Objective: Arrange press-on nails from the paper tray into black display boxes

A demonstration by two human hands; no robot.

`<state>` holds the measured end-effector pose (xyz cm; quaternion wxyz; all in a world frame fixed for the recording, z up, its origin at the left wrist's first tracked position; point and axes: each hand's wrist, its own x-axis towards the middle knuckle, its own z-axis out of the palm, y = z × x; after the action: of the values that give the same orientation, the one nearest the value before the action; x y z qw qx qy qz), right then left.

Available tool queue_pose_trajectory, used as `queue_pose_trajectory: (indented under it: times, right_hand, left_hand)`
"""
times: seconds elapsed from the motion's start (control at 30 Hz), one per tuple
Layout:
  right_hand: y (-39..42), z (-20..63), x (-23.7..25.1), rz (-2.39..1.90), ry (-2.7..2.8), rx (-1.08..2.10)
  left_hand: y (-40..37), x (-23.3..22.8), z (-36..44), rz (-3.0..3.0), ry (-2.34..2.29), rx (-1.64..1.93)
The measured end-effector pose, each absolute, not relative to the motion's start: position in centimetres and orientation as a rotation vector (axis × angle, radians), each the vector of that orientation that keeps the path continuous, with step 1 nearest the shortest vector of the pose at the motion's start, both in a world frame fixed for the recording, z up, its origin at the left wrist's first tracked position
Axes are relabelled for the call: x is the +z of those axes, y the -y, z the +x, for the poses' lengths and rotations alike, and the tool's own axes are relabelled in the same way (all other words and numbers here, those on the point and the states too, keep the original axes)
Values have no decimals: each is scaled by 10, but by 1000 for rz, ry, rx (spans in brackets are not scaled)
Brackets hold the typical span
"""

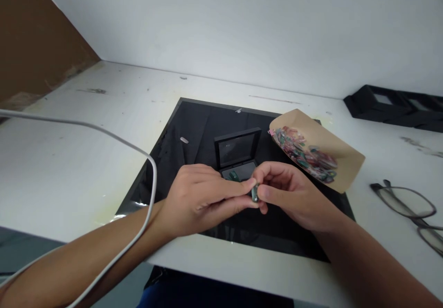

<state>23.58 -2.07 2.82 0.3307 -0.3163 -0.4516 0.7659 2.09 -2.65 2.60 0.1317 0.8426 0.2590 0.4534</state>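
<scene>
My left hand (pixel 204 197) and my right hand (pixel 294 192) meet above a black mat (pixel 207 118). Between their fingertips is a small glossy dark-green piece (pixel 255 193), shaped like a press-on nail. The left thumb and forefinger pinch it from one side, and the right thumb presses against it from the other. Just behind the hands, a small black case (pixel 238 147) stands with its windowed lid raised. Green pieces (pixel 232 175) lie inside it, partly covered by my left hand.
A tan paper tray (pixel 346 165) on the right holds many red and green pieces (pixel 304 153). One pale piece (pixel 184 140) lies on the mat. Eyeglasses (pixel 408 202) and black boxes (pixel 391 105) are farther right. A white cable (pixel 154 178) crosses my left forearm.
</scene>
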Motion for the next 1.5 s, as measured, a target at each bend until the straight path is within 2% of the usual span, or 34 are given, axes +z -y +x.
queue_pose_trajectory:
  times: [0.33,0.77,1.13,1.5]
  right_hand:
    - [20,239,29,-752,1245,2077]
    - [22,241,29,-805,1300,2008]
    - [25,233,30,-750,1303,1978]
    - [27,231,30,-727,1276,1981]
  left_hand:
    - [27,28,22,2493,-747,1349]
    - [27,26,21,2437,-770,1200]
    - [26,27,25,2437,-757,1311]
    - [23,27,22,2379,-657,1238]
